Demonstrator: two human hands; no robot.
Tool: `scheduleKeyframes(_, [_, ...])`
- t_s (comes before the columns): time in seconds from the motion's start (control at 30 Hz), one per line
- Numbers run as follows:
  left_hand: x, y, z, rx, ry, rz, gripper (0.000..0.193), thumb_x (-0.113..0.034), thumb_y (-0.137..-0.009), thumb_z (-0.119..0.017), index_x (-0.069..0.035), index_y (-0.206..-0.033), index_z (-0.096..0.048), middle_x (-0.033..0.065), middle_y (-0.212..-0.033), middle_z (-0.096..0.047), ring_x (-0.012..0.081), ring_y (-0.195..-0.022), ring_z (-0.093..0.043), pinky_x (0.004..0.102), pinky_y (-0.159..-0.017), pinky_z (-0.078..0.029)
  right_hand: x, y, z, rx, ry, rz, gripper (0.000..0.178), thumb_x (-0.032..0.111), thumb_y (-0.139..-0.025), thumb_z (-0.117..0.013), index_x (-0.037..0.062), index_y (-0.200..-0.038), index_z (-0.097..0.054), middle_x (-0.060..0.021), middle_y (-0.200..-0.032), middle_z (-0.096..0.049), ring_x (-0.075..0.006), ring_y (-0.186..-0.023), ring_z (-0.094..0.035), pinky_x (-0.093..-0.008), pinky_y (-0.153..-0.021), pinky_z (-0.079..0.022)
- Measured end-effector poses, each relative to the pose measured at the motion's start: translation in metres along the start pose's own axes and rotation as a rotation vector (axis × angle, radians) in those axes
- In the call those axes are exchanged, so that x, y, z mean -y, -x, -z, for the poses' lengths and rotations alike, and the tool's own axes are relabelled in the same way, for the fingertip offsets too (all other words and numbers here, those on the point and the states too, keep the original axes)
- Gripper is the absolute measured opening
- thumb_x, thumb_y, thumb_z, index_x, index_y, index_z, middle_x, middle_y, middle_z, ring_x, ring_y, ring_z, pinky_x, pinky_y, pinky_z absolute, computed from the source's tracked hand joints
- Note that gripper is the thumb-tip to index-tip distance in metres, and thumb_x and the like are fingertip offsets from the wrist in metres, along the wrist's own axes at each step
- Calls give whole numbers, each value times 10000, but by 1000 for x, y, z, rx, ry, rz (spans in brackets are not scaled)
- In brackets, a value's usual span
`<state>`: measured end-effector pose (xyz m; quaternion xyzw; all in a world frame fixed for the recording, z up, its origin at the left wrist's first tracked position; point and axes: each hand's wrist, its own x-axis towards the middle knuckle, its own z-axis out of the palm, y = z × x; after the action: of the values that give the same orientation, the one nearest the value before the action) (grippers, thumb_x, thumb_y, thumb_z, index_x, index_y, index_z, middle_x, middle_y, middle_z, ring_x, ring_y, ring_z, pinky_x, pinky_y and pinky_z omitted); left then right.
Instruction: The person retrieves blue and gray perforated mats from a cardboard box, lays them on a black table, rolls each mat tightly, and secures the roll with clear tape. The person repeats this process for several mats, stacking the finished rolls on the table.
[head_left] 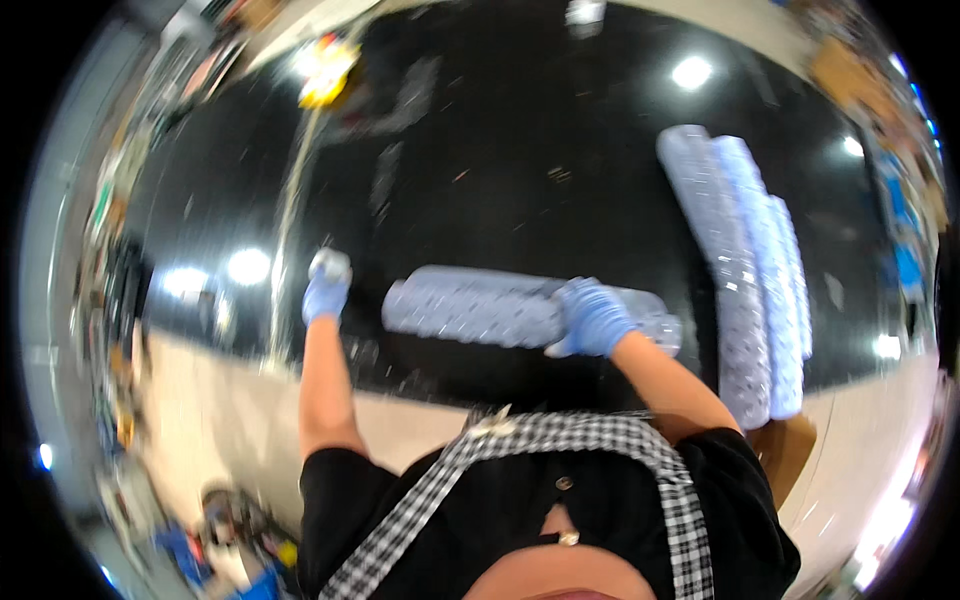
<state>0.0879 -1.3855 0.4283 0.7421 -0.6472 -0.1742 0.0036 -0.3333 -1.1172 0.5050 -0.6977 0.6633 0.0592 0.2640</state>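
Observation:
A rolled-up sheet [470, 307] of translucent pale-blue, dimpled plastic lies crosswise on the near part of the black table. My right hand [592, 317], in a light-blue glove, is closed over the right part of this roll, thumb toward me. Off to the left, apart from the roll, my left hand [326, 292] wears a matching glove and is closed round a small whitish object [331, 264]. Blur and small size hide what that object is.
More long pale-blue plastic rolls [745, 270] lie side by side at the table's right. A yellow-and-red item [328, 70] sits at the far left. A pale strip [290, 200] runs along the black table [520, 190]. A brown box [785, 450] stands below the rolls' near ends.

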Motion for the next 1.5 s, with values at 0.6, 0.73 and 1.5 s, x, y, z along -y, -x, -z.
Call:
scheduleKeyframes(0.6, [-187,231,-60,780,900,-449,420,-356,-897,-727,-25,-1138,-638,86,-802,-692,110,-527,-611,239,-416,-441,-26,7,-16,-215,-1112,107,364,301,-848,-780,62,-1119,-741,-102,-1118,-723,-205,-1069,-659,-332,-981,-489])
scheduleKeyframes(0.73, [-181,227,-65,794,870,-455,450,-422,-896,-713,-22,-1089,-646,99,-781,-695,120,-513,-618,233,-394,-437,-19,-10,-20,-203,-1139,81,271,252,-833,-793,69,-1031,-767,-75,-939,-752,-174,-925,-692,-321,-866,-522])
scheduleKeyframes(1.5, [-230,199,-69,1071,1226,-121,647,-597,-911,-602,-4,-1170,-589,117,-823,-665,193,-540,-615,273,-433,-498,3,31,-25,-729,-300,-110,393,292,-785,-692,92,-1115,-614,-133,-1083,-651,-332,-1069,-613,-445,-913,-486])
